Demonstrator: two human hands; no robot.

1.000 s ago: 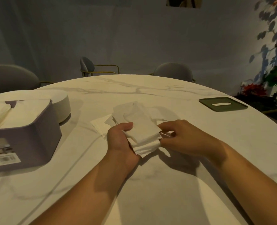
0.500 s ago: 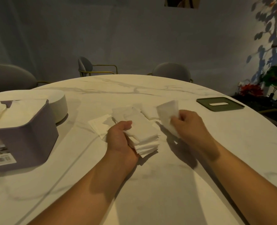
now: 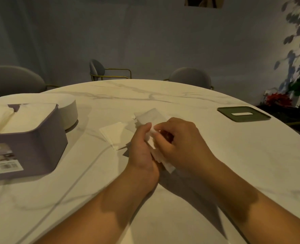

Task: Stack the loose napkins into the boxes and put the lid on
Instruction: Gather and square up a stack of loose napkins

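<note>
Head view has the right hand (image 3: 179, 143) brought across against the left hand (image 3: 142, 148), so the two now touch over the stack of napkins (image 3: 151, 135). Half a second ago the right hand was off to the right and apart from the left, holding a single sheet up in the air. A second ago it was low on the worktop (image 3: 216, 164) at the stack's right edge, apparently picking that sheet up. Now the left hand's fingers curl round the stack from below with the thumb on top. The right hand's fingers curl down onto the upper sheet, pinching it against the pile. I judge that one more sheet has just joined the stack, which is held just above the worktop in front of the person and not yet in any box. Some loose napkins (image 3: 114, 136) lie flat to the left of the hands, and another sheet (image 3: 150, 115) lies just behind them, so gathering is not finished. The purple box (image 3: 27, 138) at the left, already full of white napkins, and the green lid (image 3: 243, 113), well apart at the right, sit where they did before.
</note>
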